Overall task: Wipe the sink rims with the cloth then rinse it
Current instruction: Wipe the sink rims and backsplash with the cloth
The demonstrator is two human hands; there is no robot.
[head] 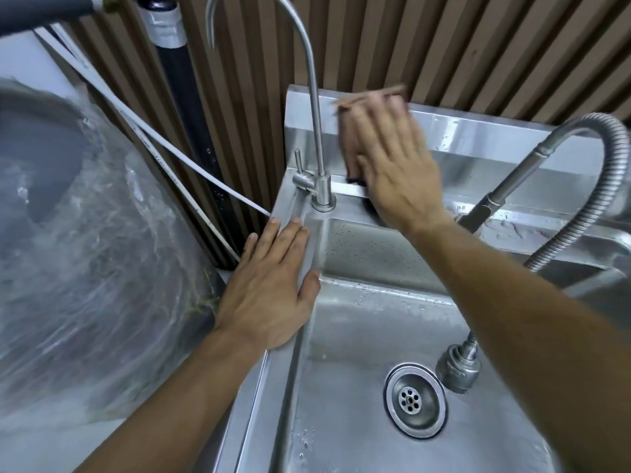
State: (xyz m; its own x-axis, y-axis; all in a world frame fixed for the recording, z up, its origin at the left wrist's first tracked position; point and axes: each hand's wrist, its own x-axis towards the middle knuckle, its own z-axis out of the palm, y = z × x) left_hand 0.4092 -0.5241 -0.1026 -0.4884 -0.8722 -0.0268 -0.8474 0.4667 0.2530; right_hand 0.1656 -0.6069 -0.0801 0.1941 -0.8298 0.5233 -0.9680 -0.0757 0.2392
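A: What sits nearest in the head view?

B: The stainless steel sink [358,336]. Its basin holds water droplets, a round drain strainer [415,397] in the floor, and the metal spray head [456,365] of a flexible hose [580,186], hanging just beside the strainer. I cannot tell whether it touches the floor.

A: And the hands?

B: The left hand [269,288] lies flat on the sink's left rim, palm down. Its fingers are straight and close together, pointing toward the back, and the thumb hooks over the rim's inner edge. It holds nothing.

A: Farther in?

B: A slim gooseneck faucet [316,107] stands on the back left corner of the rim, a small lever on its base. Just right of it the right hand [392,165] presses a brown cloth [351,107] against the upright back panel of the sink. The fingers are straight and lightly spread over the cloth; the cloth's top edge sticks out above the fingertips and a dark corner shows below the hand, at the ledge. The hand and cloth are blurred.

A: Anything outside the sink?

B: To the left, a large object wrapped in clear plastic film [85,199]. White tubing [153,138] runs diagonally toward the sink corner, past a black pipe [184,97]. Brown slatted wall panelling [444,39] stands behind it all.
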